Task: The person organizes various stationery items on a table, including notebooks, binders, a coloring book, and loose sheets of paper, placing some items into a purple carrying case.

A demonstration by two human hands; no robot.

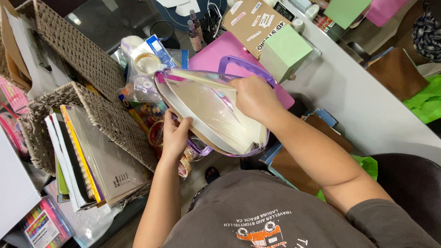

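Note:
A clear plastic bag with purple trim and handles [239,64] is held up in front of me. It holds a stack of cream paper sheets [206,110]. My right hand [252,96] grips the top edge of the sheets inside the bag's mouth. My left hand [175,133] holds the bag's lower left side from beneath, fingers curled round the edge.
A wicker basket [115,124] with notebooks and pads stands at the left, another wicker basket [73,41] behind it. Tape rolls [147,62], a pink folder [216,53], a green box [285,53] and a white table [363,101] lie beyond. Brown paper bags [294,165] are at the right.

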